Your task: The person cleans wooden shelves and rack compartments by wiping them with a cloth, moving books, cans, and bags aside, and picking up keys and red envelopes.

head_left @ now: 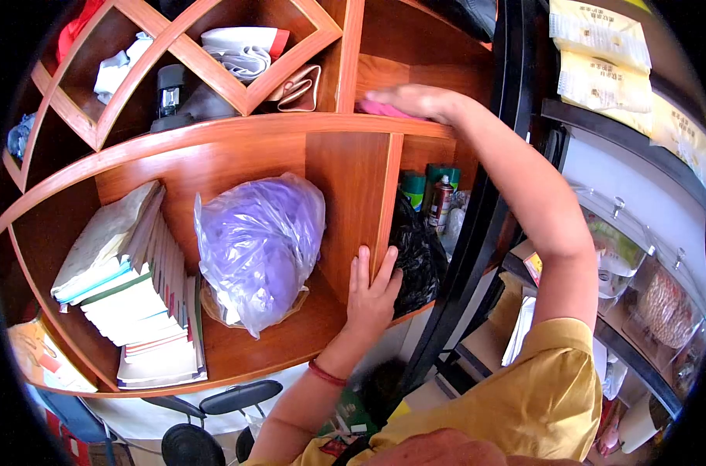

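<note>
My right hand (423, 102) presses flat on a pink cloth (385, 109) in the upper right compartment of a wooden shelf unit. Only part of the cloth shows beyond my fingers. Lower down, my left hand (374, 293) rests with fingers apart against the front edge of the upright wooden divider (382, 210). To its left sits a clear plastic bag with purple contents (263, 245), on a woven base. Black plastic (416, 260) lies just right of the divider, below a spray can (440, 203) and green-capped cans (412, 186).
A leaning stack of books (147, 303) fills the left of the lower compartment. Diamond-shaped racks (248, 97) above hold folded papers and a dark bottle-like object (170, 93). At right, a black metal post (465, 260) stands before shelves with packets (601, 78) and clear bins (663, 311).
</note>
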`<action>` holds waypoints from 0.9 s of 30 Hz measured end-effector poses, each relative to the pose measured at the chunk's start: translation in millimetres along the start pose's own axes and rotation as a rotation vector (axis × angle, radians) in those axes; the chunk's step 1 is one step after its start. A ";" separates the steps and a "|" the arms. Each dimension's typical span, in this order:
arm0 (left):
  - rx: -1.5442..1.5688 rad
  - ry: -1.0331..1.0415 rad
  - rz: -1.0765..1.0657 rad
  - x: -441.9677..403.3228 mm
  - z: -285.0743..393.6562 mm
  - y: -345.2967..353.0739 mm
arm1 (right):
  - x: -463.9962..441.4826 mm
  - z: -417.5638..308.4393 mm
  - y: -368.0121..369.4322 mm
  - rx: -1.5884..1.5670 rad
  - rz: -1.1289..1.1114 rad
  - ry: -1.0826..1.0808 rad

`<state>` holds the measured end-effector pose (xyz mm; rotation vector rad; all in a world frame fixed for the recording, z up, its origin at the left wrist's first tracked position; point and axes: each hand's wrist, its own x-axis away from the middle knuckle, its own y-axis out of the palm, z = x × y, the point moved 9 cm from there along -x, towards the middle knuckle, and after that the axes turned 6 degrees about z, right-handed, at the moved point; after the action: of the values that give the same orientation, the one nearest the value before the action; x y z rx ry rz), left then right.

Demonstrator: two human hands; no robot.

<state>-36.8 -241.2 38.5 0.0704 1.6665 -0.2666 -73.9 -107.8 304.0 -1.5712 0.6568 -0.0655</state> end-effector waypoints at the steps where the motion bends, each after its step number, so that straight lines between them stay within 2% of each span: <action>1: -0.002 -0.001 -0.006 -0.3 0.1 -0.3 | -1.1 -24.4 -1.4 0.010 0.062 -0.173; 2: -0.002 0.003 -0.001 -0.6 0.6 -1.7 | 1.0 -48.9 -4.1 0.021 0.124 -0.346; 3: -0.001 0.008 0.005 -1.5 1.1 -2.5 | 3.9 -66.6 -1.7 0.016 0.124 -0.345; 5: 0.003 0.008 0.019 -2.0 0.6 -2.7 | 11.9 -82.0 6.4 -0.318 0.060 -0.104; 6: 0.006 0.005 0.038 -1.5 0.3 -3.7 | 14.3 -81.9 5.4 -0.401 0.095 -0.074; 8: 0.003 0.009 0.035 -1.6 0.1 -2.8 | 15.6 -81.8 -6.7 0.008 0.206 -0.145; 9: -0.007 0.011 0.036 -1.5 0.3 -2.8 | 20.2 -81.9 -7.8 0.006 0.205 -0.144; 11: 0.002 0.012 0.036 -1.7 1.4 -4.2 | 36.8 -99.6 -14.8 0.091 0.249 -0.360; 12: -0.003 0.015 0.034 -1.9 1.5 -5.0 | 39.2 -95.6 -15.6 0.086 0.252 -0.364; 15: -0.009 0.008 0.017 -1.1 1.7 -5.6 | 44.4 -84.7 -20.7 -0.228 0.320 -0.429; 16: -0.014 0.010 0.014 -1.1 2.2 -4.9 | 46.0 -82.8 -19.0 -0.231 0.314 -0.438; 18: -0.027 0.010 0.006 0.3 2.9 -4.3 | 50.5 -74.7 -21.3 -0.525 0.344 -0.419; 19: -0.034 0.012 0.004 0.5 3.1 -4.3 | 57.3 -72.6 -27.6 -0.573 0.480 -0.413; 20: -0.040 0.015 0.005 0.3 3.0 -4.7 | 55.2 -68.9 -31.5 -0.553 0.489 -0.416; 22: -0.042 0.009 -0.004 1.0 3.3 -5.3 | 45.3 -52.8 -39.8 -0.754 0.576 -0.391; 23: -0.047 0.024 -0.003 2.0 4.1 -5.0 | 46.1 -50.2 -39.1 -0.754 0.573 -0.396; 25: -0.062 0.036 -0.002 3.1 4.8 -6.5 | 55.2 -35.1 -42.6 -1.158 0.651 -0.323; 27: -0.060 0.029 -0.024 6.4 6.6 -6.6 | 60.1 -34.1 -44.8 -1.231 0.629 -0.352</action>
<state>-32.5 -249.8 32.5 0.0096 1.7040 -0.2345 -22.1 -166.5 329.7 -2.3343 0.9415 1.2673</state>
